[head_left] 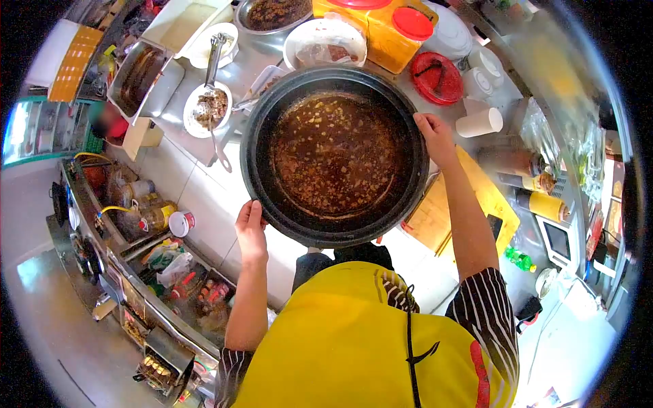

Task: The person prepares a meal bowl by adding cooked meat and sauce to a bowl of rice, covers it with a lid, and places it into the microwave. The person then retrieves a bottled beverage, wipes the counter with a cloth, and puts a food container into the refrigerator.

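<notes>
Between my two hands is a large round black pot, held up in front of my yellow apron. Dark brown sauce with pale chopped bits covers its bottom. My left hand is closed on the rim at the lower left, the thumb on top. On the right side, my right hand grips the rim with its thumb over the edge. The fingers under the rim are hidden on both sides. The far part of the pot overlaps the metal counter.
On the counter are a white bowl of chopped food with a spoon, tongs, a basin, yellow containers and a red lid. A wooden board lies right. Left stands a shelf unit with bottles. Someone in red is farther back.
</notes>
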Demonstrator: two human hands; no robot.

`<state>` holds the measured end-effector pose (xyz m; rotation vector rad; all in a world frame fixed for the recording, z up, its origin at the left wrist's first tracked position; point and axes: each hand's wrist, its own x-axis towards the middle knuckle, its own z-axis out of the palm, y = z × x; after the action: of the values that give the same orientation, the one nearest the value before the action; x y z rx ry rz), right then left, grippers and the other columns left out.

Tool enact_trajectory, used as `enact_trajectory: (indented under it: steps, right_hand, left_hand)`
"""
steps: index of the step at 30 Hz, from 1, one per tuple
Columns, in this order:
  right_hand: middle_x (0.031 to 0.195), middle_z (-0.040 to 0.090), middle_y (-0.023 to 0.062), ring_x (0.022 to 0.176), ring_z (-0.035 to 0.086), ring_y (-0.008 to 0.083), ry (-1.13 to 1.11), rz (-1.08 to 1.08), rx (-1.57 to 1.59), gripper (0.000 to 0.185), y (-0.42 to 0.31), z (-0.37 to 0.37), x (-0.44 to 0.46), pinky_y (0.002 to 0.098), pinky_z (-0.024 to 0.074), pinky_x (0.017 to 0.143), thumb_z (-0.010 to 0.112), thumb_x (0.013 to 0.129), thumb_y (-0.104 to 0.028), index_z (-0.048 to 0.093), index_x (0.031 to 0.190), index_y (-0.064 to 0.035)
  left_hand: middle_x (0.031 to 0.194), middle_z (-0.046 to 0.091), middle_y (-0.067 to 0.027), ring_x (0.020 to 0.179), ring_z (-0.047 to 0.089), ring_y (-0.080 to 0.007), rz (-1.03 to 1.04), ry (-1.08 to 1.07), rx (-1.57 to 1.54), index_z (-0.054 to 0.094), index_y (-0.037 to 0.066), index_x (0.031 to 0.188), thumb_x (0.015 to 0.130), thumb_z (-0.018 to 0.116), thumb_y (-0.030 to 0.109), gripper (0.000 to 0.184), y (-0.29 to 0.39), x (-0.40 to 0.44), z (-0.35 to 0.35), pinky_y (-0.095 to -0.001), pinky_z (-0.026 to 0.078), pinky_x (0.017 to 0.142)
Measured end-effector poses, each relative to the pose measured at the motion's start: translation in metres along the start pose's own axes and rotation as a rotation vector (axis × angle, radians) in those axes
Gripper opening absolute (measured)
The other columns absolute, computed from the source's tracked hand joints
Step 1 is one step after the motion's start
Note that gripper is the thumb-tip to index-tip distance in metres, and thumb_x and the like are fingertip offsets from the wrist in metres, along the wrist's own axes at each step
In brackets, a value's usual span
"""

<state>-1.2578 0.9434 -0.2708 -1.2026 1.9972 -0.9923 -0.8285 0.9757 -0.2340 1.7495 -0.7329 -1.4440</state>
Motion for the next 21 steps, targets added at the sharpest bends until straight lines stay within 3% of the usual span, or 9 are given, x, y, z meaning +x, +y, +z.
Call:
enact_trajectory:
  steps: [3, 6, 9, 11, 19, 21]
  right_hand:
    - [0.080, 0.065, 0.0108, 0.074, 0.057, 0.0176, -0.075, 0.039, 0.019, 0.049, -0.010, -0.004, -0.001, 0.0325, 0.0459, 0.072, 0.057, 0.092, -0.046, 0.065, 0.100, 0.0018]
    - [0.081, 0.066, 0.0093, 0.075, 0.057, 0.0173, -0.048, 0.125, 0.058, 0.050, -0.015, -0.005, -0.006, 0.0322, 0.0461, 0.073, 0.056, 0.092, -0.047, 0.066, 0.100, 0.0018]
    - [0.082, 0.066, 0.0075, 0.075, 0.058, 0.0170, 0.027, 0.026, 0.090, 0.050, 0.002, -0.003, -0.005, 0.0318, 0.0464, 0.074, 0.056, 0.092, -0.047, 0.066, 0.101, 0.0017]
    - [0.082, 0.066, 0.0068, 0.074, 0.058, 0.0167, 0.050, 0.082, 0.053, 0.049, 0.001, -0.010, -0.014, 0.0315, 0.0467, 0.072, 0.057, 0.092, -0.045, 0.066, 0.101, 0.0021]
    - [0.079, 0.063, 0.0038, 0.065, 0.054, 0.0114, 0.125, 0.253, 0.090, 0.036, -0.006, -0.017, -0.111, 0.0264, 0.0448, 0.061, 0.058, 0.093, -0.034, 0.066, 0.099, 0.0007]
    - [0.079, 0.063, 0.0040, 0.064, 0.053, 0.0104, 0.127, 0.273, 0.047, 0.034, -0.001, -0.014, -0.140, 0.0255, 0.0443, 0.059, 0.058, 0.094, -0.032, 0.066, 0.100, 0.0007]
  left_hand:
    - [0.069, 0.047, 0.0033, 0.062, 0.040, -0.0079, -0.006, -0.060, -0.048, 0.061, 0.002, 0.100, 0.096, 0.055, 0.028, 0.026, -0.003, 0.006, -0.008, -0.0238, 0.034, 0.060]
    - [0.068, 0.048, 0.0024, 0.062, 0.042, -0.0086, -0.033, -0.076, -0.074, 0.061, 0.003, 0.101, 0.097, 0.055, 0.029, 0.027, 0.002, 0.001, -0.008, -0.0240, 0.035, 0.059]
    - [0.070, 0.049, 0.0020, 0.063, 0.043, -0.0091, -0.051, -0.098, -0.108, 0.060, 0.003, 0.102, 0.097, 0.054, 0.029, 0.027, 0.002, 0.000, -0.010, -0.0238, 0.035, 0.060]
    - [0.070, 0.050, 0.0020, 0.064, 0.043, -0.0090, -0.056, -0.128, -0.156, 0.061, 0.003, 0.102, 0.098, 0.054, 0.029, 0.027, 0.000, 0.001, -0.013, -0.0236, 0.036, 0.060]
    - [0.072, 0.052, 0.0015, 0.066, 0.044, -0.0082, 0.042, -0.240, -0.029, 0.062, 0.000, 0.096, 0.095, 0.056, 0.024, 0.025, -0.009, 0.018, -0.024, -0.0235, 0.036, 0.059]
    - [0.077, 0.056, 0.0029, 0.065, 0.046, -0.0079, 0.026, -0.291, -0.055, 0.061, 0.003, 0.104, 0.094, 0.061, 0.028, 0.027, -0.013, 0.023, -0.029, -0.0229, 0.037, 0.060]
